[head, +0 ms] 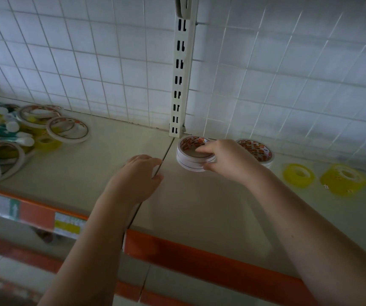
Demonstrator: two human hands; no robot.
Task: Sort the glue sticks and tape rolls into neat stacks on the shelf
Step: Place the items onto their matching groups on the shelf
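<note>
On the shelf (210, 208), right hand (226, 159) pinches the tape stack (190, 157); left hand (137, 175) rests seemingly empty, loosely curled.

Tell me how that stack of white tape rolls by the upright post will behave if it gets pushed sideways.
The stack of white tape rolls lies flat, so it probably slides rather than rolls. Its layers look loose and slightly offset, so the top rolls may shear off. The rolls are thin rings, likely light; the right hand holding the top should keep them steady.

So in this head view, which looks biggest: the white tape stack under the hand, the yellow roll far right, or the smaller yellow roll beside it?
1. White tape stack
2. Far-right yellow roll, close to the stack in width, so unsure
3. Smaller yellow roll, clearly smallest
</note>
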